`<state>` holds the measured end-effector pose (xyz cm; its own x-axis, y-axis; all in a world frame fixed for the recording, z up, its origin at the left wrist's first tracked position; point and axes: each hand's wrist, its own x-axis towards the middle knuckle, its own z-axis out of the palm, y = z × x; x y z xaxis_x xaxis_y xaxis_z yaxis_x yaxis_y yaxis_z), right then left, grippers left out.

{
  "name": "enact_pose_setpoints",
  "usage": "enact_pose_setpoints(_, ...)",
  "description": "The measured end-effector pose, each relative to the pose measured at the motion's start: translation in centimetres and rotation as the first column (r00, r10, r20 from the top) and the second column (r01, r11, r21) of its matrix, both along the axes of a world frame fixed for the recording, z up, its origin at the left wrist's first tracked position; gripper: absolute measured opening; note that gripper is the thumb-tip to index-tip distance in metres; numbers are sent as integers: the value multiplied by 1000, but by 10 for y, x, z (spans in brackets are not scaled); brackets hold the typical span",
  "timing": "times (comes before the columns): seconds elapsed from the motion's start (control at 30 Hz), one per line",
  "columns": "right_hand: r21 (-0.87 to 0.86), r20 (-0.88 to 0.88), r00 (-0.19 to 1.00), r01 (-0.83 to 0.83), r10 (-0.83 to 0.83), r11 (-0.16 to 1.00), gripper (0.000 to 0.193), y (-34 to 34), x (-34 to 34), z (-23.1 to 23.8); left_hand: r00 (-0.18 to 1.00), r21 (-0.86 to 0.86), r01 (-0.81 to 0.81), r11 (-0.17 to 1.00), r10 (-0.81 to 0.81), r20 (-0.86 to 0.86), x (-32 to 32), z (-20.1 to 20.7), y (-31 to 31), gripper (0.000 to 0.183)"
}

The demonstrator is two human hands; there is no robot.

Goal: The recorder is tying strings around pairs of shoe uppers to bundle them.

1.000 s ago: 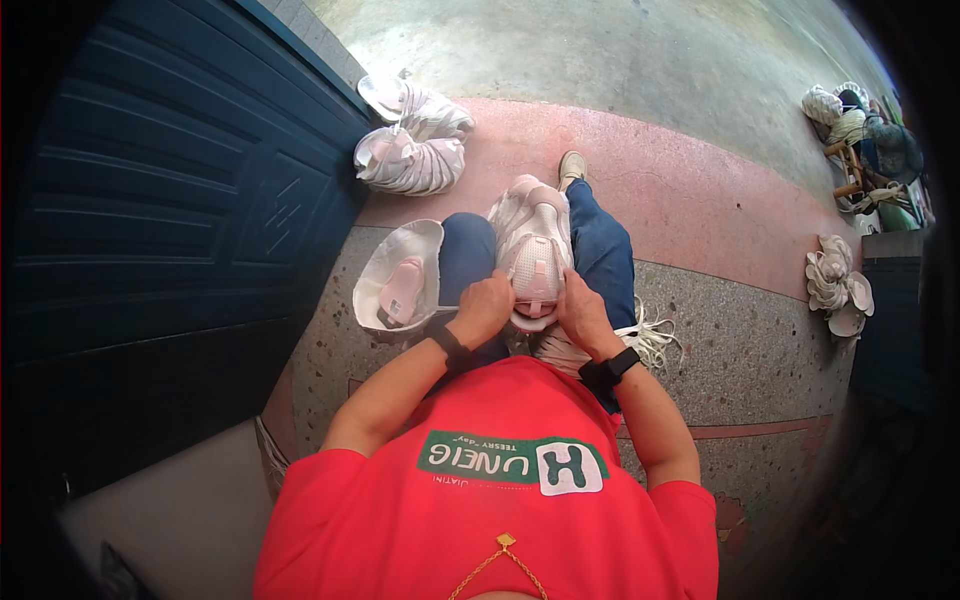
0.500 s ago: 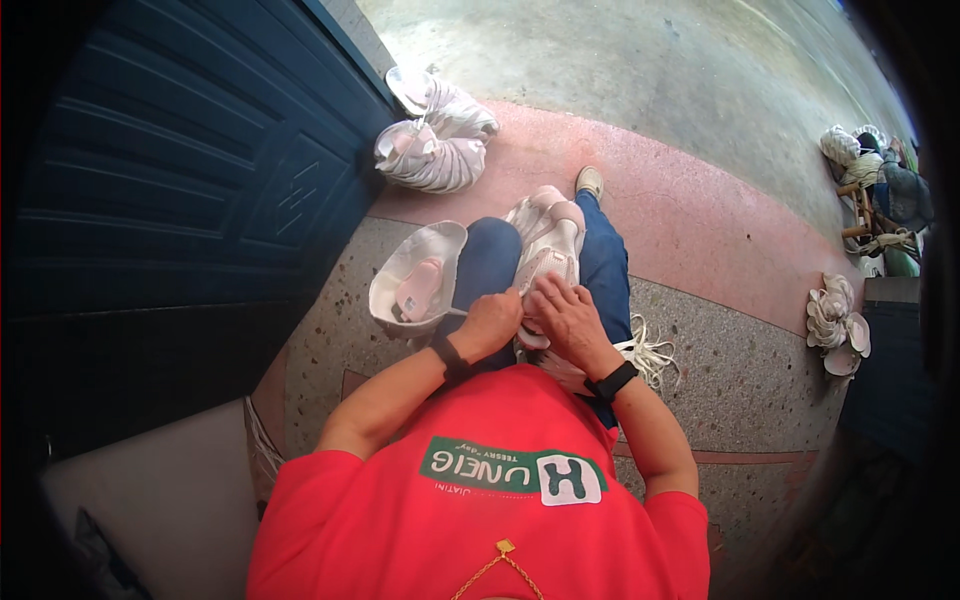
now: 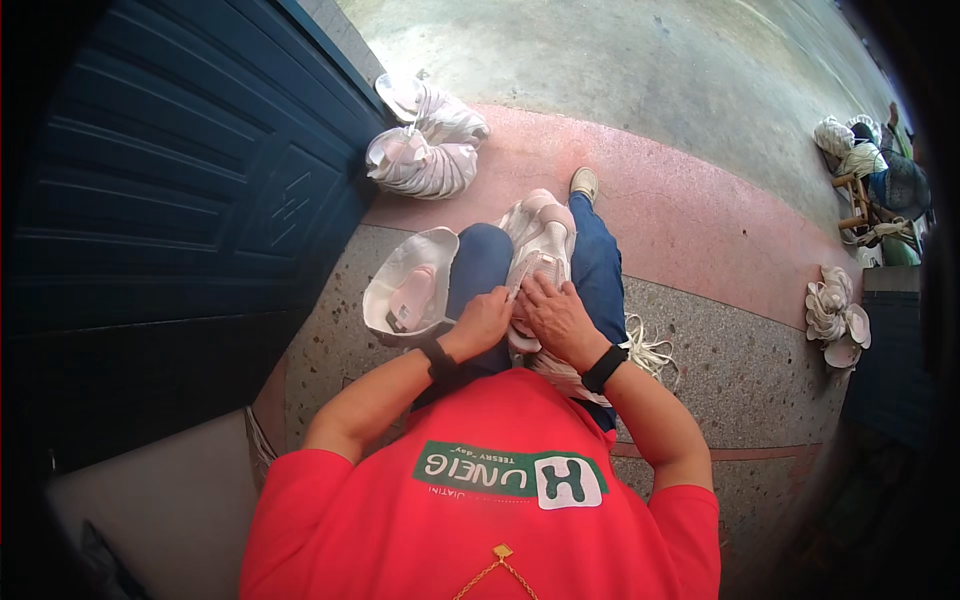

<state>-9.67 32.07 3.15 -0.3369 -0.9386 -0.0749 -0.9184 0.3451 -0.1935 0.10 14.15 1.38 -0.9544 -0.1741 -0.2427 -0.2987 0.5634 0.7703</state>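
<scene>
A pale pink and white shoe upper (image 3: 533, 262) lies lengthwise between my thighs, amid further pale pieces. My left hand (image 3: 482, 325) is closed at its left edge, with the fingertips pinched on the upper. Across its near part bends my right hand (image 3: 562, 318), its fingers together and gripping the upper; the thumb is mostly hidden. Whether a lace is between the fingertips is too small to tell. Beside my left thigh, a white pouch-like container (image 3: 408, 262) holds a flat pink piece (image 3: 412, 298). A bundle of white laces (image 3: 650, 352) hangs by my right thigh.
Stacked pale shoe uppers (image 3: 425, 150) lie by the dark blue door (image 3: 200, 180). More uppers (image 3: 838, 318) sit at the far right, below a wooden stool (image 3: 853, 200) with bundles around it. A pink floor strip (image 3: 690, 220) crosses ahead of my feet.
My right hand's fingers have shifted slightly up and left on the upper, and my left hand has moved slightly left. The whole view has shifted a little.
</scene>
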Motion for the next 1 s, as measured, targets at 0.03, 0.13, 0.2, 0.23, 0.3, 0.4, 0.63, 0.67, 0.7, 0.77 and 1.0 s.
enact_pose_setpoints(0.03,28,-7,1000,3,-3,1000,40,-5,1,4,998,24,25,999,-26,51,-2,-1,-3,26)
enact_pose_setpoints(0.13,93,18,1000,3,-4,996,36,-15,-3,24,988,-23,96,995,-93,124,-7,-3,-7,25)
enact_pose_setpoints(0.2,-55,188,981,65,-53,996,32,-7,-8,35,986,-95,155,983,-148,82,-6,-1,-5,23)
enact_pose_setpoints(0.23,-213,337,939,151,-73,965,30,2,-14,38,982,-137,187,973,-185,25,-3,3,-5,20)
enact_pose_setpoints(0.3,-273,706,699,418,-115,867,25,18,-29,99,975,-222,192,956,-211,-64,1,8,-6,16)
enact_pose_setpoints(0.4,-375,894,447,709,31,598,18,87,-26,220,929,-378,220,899,-312,-201,7,48,10,11)
enact_pose_setpoints(0.63,-886,464,475,223,748,408,45,134,16,366,807,-181,552,814,-576,-129,-23,43,56,14)
enact_pose_setpoints(0.67,-867,499,458,274,736,417,49,133,26,368,784,-138,600,788,-613,-94,-29,43,66,16)
enact_pose_setpoints(0.7,-865,501,460,304,733,400,51,131,31,369,756,-110,644,757,-652,-62,-34,43,77,16)
enact_pose_setpoints(0.77,-838,543,442,348,714,421,49,131,34,375,739,-75,667,741,-671,-64,-44,40,98,18)
enact_pose_setpoints(1.0,-825,557,445,394,701,406,43,128,30,377,716,-115,685,720,-694,-76,-47,8,126,15)
